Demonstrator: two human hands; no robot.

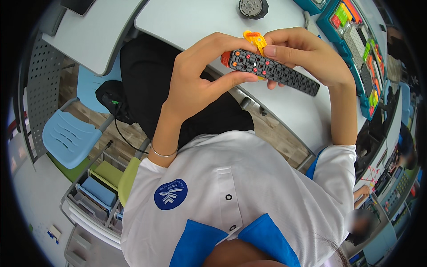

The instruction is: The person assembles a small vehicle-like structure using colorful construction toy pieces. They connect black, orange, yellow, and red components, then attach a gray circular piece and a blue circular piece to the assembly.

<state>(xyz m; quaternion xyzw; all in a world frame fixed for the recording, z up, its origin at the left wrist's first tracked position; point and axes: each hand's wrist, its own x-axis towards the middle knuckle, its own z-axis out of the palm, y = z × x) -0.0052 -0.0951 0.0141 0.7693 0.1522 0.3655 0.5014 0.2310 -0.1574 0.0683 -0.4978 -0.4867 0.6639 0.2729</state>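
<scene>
Held up over the near edge of the white table is a long dark grey construction-toy beam [284,75], full of holes. Orange and red pegs dot its left half, and a red-orange piece [225,58] sits at its left end. My left hand [193,73] is closed around that end, thumb along the lower edge. A yellow construction piece [256,41] with an orange part on top stands up behind the beam. My right hand [307,53] pinches at the yellow piece, its thumb in front; some of its fingertips show below the beam. The exact joint between the two pieces is hidden.
On the white table [187,22] lies a round grey wheel [253,8]. A teal sorting tray [371,104] with colourful construction pieces stands at the right. A light blue chair [71,138] and a dark bag [114,100] are at the left. Other people sit at the far right.
</scene>
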